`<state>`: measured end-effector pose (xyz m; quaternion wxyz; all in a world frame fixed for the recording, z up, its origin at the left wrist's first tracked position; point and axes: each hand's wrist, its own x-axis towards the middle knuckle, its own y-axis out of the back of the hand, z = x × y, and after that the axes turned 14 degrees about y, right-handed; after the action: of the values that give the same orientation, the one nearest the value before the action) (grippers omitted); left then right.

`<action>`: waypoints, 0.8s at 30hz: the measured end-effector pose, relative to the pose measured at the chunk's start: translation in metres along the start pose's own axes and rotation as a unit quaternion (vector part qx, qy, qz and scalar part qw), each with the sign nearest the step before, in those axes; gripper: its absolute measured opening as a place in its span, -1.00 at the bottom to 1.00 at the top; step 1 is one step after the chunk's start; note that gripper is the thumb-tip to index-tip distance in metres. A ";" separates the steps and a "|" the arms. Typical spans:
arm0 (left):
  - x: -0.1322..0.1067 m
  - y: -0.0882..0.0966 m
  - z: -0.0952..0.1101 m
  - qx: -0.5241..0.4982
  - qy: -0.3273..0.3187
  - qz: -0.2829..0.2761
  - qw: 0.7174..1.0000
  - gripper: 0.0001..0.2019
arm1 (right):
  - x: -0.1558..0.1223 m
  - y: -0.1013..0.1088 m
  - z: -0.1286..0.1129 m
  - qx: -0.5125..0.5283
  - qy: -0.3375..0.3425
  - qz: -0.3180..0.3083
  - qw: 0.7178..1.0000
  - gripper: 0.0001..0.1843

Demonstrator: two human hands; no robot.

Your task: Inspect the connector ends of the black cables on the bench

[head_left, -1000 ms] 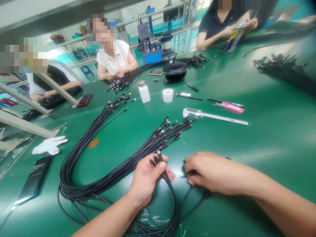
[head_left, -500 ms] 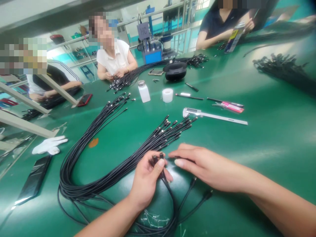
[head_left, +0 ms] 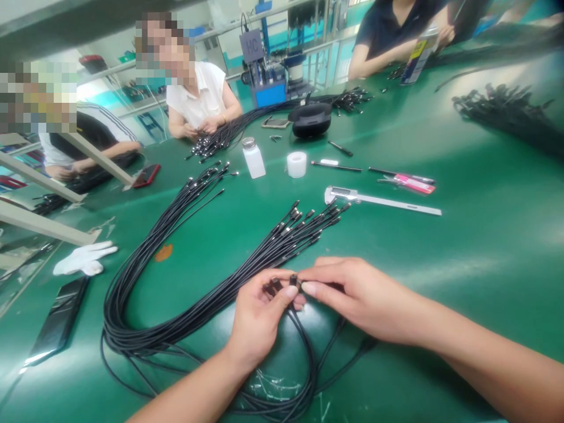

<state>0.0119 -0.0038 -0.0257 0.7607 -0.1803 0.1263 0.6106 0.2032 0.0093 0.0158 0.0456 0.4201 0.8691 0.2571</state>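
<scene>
My left hand [head_left: 259, 311] is closed around several black cables [head_left: 311, 346], their plug ends poking up between thumb and fingers. One cable plug [head_left: 293, 279] stands upright at my left thumb tip. My right hand [head_left: 352, 291] meets it from the right, thumb and forefinger pinched together at that plug; whatever lies between those fingertips is mostly hidden. Below my right hand another plug end [head_left: 368, 343] rests by the table. Behind my left hand a thick bundle of black cables [head_left: 176, 326] curves in a U across the green table [head_left: 484, 264].
Beyond the bundle lie a digital caliper [head_left: 388, 202], a tape roll [head_left: 296, 165], a white bottle [head_left: 254, 160], pens and a black case [head_left: 311, 120]. At left are a white glove [head_left: 83, 258] and a dark flat packet [head_left: 57, 320]. Co-workers [head_left: 198, 100] sit across the table.
My right hand has moved left, its fingertips now meeting the plug at my left thumb; before, a gap separated them. The view has shifted slightly.
</scene>
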 end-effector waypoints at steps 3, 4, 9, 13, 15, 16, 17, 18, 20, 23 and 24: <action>0.000 0.000 -0.001 0.009 -0.002 0.005 1.000 -0.81 | 0.000 0.000 0.000 0.000 -0.003 0.002 1.000 -0.69; 0.000 0.000 -0.001 0.011 -0.004 0.005 1.000 -0.81 | 0.000 0.000 0.000 0.000 -0.004 0.002 1.000 -0.69; 0.001 0.000 -0.001 0.018 -0.010 0.003 1.000 -0.81 | 0.000 -0.001 0.002 -0.002 -0.006 -0.002 1.000 -0.69; 0.002 0.001 -0.001 0.020 -0.009 0.006 1.000 -0.81 | 0.000 -0.002 0.002 -0.006 -0.008 -0.004 1.000 -0.70; 0.001 0.001 -0.001 0.021 -0.008 0.007 1.000 -0.82 | 0.000 -0.002 0.003 -0.010 -0.008 -0.003 1.000 -0.70; 0.001 0.001 -0.001 0.022 -0.008 0.007 1.000 -0.82 | 0.000 -0.002 0.003 -0.011 -0.009 -0.003 1.000 -0.70; 0.001 0.001 -0.001 0.022 -0.008 0.008 1.000 -0.82 | 0.000 -0.002 0.003 -0.012 -0.010 -0.003 1.000 -0.70; 0.000 0.001 -0.001 0.022 -0.009 0.008 1.000 -0.82 | 0.000 -0.003 0.003 -0.012 -0.011 -0.003 1.000 -0.70; 0.000 0.001 -0.001 0.022 -0.008 0.008 1.000 -0.82 | 0.000 -0.003 0.003 -0.013 -0.013 -0.003 1.000 -0.70; -0.001 0.001 -0.002 0.024 -0.007 0.009 1.000 -0.81 | 0.000 -0.003 0.003 -0.015 -0.018 -0.004 1.000 -0.70; 0.000 0.001 -0.002 0.026 -0.007 0.009 1.000 -0.81 | 0.000 -0.004 0.002 -0.016 -0.020 -0.004 1.000 -0.70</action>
<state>0.0112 -0.0050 -0.0276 0.7604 -0.1555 0.1384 0.6152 0.2012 0.0086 0.0120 0.0709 0.4205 0.8656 0.2626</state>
